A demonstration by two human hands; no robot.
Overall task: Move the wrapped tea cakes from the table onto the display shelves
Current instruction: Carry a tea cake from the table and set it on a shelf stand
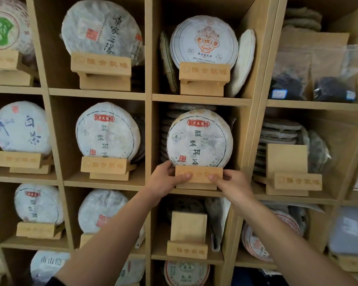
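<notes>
Wooden display shelves (198, 99) fill the view, cubbies mostly loaded with wrapped cakes on stands; no bench in sight. Centre cubby: tea cake (199, 139) stands upright on its wooden stand (198, 175), a stack of cakes (167, 133) behind it. Left hand (165, 179) and right hand (230, 185) grip the stand's two ends, thumbs pressed on its front lip, fingers curled round the sides. Risks, as I judge: the stand sits near the shelf edge, so a jerk or uneven push could tip the cake forward off the lip, or knock it back into the stack. Empty stand (187, 234) below awaits a cake.
</notes>
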